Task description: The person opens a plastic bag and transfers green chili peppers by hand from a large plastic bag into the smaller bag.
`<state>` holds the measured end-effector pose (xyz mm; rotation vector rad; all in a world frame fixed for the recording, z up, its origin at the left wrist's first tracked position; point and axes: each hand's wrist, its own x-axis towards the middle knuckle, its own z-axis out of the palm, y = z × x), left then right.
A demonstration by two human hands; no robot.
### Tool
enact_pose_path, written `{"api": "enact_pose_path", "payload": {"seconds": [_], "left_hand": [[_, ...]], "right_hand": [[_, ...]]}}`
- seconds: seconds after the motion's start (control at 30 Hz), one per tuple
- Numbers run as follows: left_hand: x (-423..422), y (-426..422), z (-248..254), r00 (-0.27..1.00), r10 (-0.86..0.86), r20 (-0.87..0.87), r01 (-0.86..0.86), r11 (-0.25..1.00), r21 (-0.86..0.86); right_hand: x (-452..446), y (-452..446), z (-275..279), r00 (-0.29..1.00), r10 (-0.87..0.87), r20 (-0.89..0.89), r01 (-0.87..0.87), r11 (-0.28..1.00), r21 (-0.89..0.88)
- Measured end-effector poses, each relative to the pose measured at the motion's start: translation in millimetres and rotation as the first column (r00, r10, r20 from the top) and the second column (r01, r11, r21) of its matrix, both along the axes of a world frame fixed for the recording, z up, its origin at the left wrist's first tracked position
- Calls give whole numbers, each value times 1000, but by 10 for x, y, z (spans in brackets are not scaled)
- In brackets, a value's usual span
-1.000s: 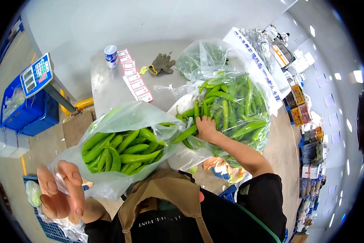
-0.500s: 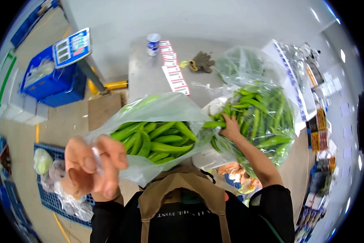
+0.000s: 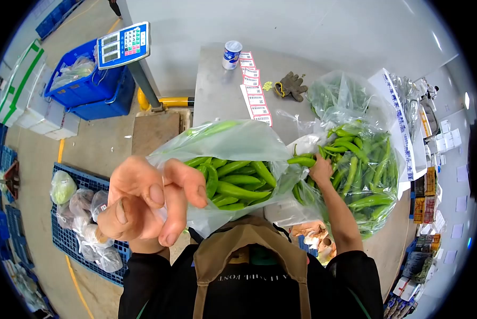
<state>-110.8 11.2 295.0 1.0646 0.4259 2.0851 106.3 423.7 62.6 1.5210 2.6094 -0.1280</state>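
My left hand [image 3: 148,202], large and close to the camera, has its fingers curled together with a bit of clear film between them, at the left edge of an open plastic bag [image 3: 238,135]. Long green peppers [image 3: 244,189] fill this bag. My right hand [image 3: 321,171] reaches into the mouth of a second clear bag [image 3: 382,212] on the right, also full of green peppers [image 3: 374,159]. Its fingers are closed round peppers, and one green pepper [image 3: 302,161] sticks out on its left side. The fingertips are partly hidden.
On the metal table [image 3: 214,101] are a blue-and-white canister [image 3: 231,55], label strips [image 3: 255,90], a work glove [image 3: 291,86] and another bag of greens [image 3: 337,95]. A scale display [image 3: 124,45] stands left, near blue crates [image 3: 74,74]. Bagged vegetables [image 3: 90,228] lie on a blue pallet.
The view has shifted, so the table and bags appear further right. My left hand has come nearer the left bag's opening in the picture. My right hand remains among the peppers.
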Motion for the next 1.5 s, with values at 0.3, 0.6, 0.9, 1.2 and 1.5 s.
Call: {"api": "enact_pose_path", "payload": {"seconds": [0.3, 0.6, 0.9, 1.2, 1.5], "left_hand": [[37, 54, -1, 984, 5, 178, -17, 997, 70], [51, 21, -25, 989, -15, 148, 9, 999, 44], [34, 6, -8, 971, 38, 237, -50, 998, 42], [42, 306, 136, 959, 98, 264, -99, 995, -9], [-46, 28, 50, 985, 2, 174, -11, 999, 52]], "right_hand": [[154, 205, 156, 924, 20, -382, -105, 974, -203], [-45, -69, 170, 991, -96, -96, 86, 991, -107], [-156, -127, 1133, 584, 141, -799, -207, 978, 22], [-663, -1250, 2165, -194, 214, -957, -873, 407, 268], [-1219, -1900, 1318, 546, 597, -588, -825, 507, -251]]}}
